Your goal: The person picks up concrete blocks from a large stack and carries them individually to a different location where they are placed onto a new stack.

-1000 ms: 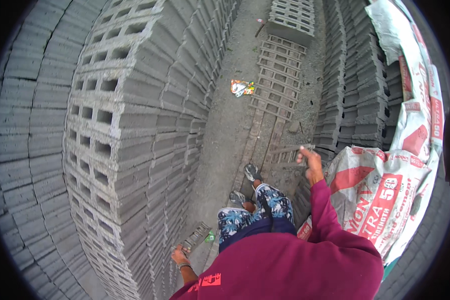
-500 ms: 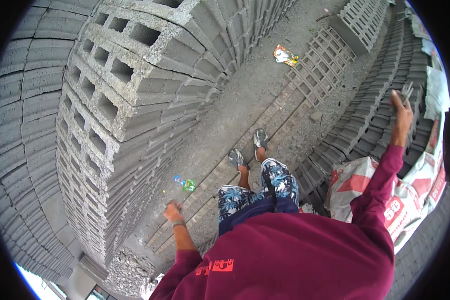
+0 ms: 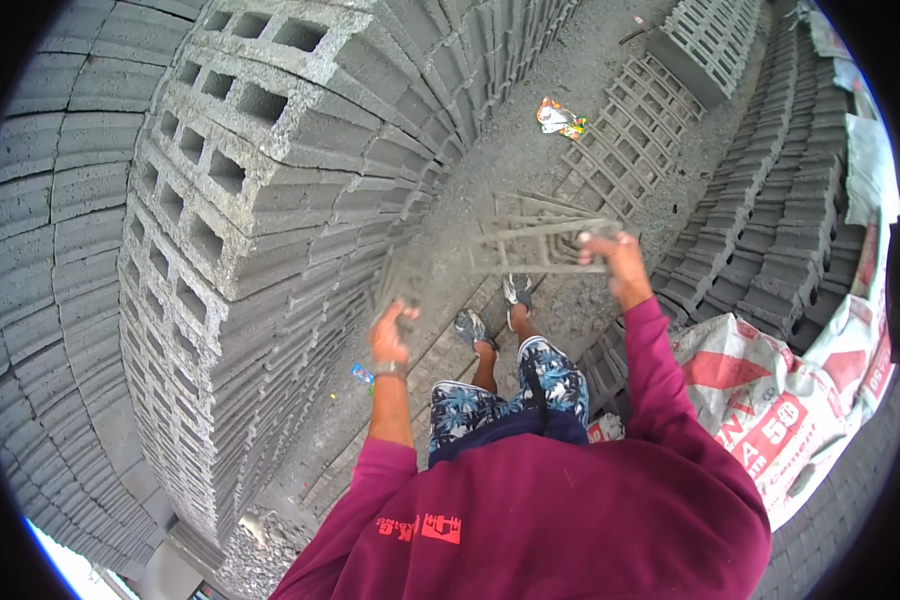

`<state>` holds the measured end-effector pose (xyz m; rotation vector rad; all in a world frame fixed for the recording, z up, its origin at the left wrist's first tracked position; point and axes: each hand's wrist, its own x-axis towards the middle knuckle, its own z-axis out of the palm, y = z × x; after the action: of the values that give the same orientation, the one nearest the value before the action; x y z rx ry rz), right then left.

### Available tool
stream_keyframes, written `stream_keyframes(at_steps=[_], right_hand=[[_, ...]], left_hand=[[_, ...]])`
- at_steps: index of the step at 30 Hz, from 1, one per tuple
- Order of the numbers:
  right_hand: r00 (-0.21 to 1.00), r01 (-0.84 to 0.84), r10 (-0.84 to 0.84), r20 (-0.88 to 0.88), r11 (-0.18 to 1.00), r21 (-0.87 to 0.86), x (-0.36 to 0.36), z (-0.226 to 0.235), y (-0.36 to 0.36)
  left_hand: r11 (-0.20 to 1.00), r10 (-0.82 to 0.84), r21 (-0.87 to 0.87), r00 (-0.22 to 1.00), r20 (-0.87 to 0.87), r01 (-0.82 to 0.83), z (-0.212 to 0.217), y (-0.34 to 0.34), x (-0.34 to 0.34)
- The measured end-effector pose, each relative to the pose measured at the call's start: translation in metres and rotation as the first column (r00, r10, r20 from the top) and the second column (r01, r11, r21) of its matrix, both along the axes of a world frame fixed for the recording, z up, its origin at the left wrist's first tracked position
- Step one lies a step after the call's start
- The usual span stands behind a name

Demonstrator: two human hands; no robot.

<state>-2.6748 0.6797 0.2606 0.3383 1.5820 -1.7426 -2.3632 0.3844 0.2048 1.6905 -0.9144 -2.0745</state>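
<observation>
My right hand point(image 3: 618, 268) is in front of my body, its fingers closed on the edge of a grey slatted frame point(image 3: 540, 240). The frame is smeared by motion and hangs over the dirt path, above my shoes. To the left, my left hand point(image 3: 391, 335) has curled fingers, with a blurred grey piece point(image 3: 406, 278) at its fingertips. Whether that piece belongs to the frame I cannot tell. The tall stack of grey hollow concrete blocks point(image 3: 232, 170) rises close by my left hand.
A grid-like grey frame point(image 3: 635, 135) lies on the ground ahead, with a block stack point(image 3: 705, 55) behind it. Crumpled wrappers point(image 3: 560, 118) litter the path. Rows of grey blocks point(image 3: 760, 210) and red-and-white cement bags point(image 3: 740, 380) line the right side.
My right hand has swung in from the far right, over the blocks, to the middle, and the slatted frame now shows there. My left hand has moved up and slightly right.
</observation>
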Motion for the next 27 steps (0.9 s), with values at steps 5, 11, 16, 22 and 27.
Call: stream_keyframes(at_steps=[5, 11, 16, 22, 27], right_hand=[[0.982, 0.178, -0.163, -0.093, 0.965, 0.195, -0.08, 0.043, 0.105], [0.894, 0.143, 0.103, -0.437, 0.856, 0.496, -0.164, 0.113, 0.155], [0.798, 0.254, 0.198, -0.57, 0.746, 0.615, -0.181, 0.07, 0.133], [0.676, -0.256, 0.622, -0.394, 0.7, 0.667, 0.043, -0.029, -0.03], [0.839, -0.542, 0.545, -0.007, 0.836, 0.082, 0.078, -0.007, -0.054]], left_hand=[[0.958, 0.261, -0.177, 0.942, 0.211, -0.226, 0.022, -0.047, 0.193], [0.923, 0.374, -0.261, 0.816, 0.441, -0.282, 0.102, -0.072, 0.296], [0.963, 0.23, -0.261, 0.724, 0.65, -0.072, 0.048, -0.033, 0.211], [0.998, 0.06, -0.004, 0.991, 0.117, -0.06, 0.009, 0.065, -0.016], [0.987, -0.047, 0.149, 0.991, -0.125, 0.065, 0.014, 0.04, -0.053]])
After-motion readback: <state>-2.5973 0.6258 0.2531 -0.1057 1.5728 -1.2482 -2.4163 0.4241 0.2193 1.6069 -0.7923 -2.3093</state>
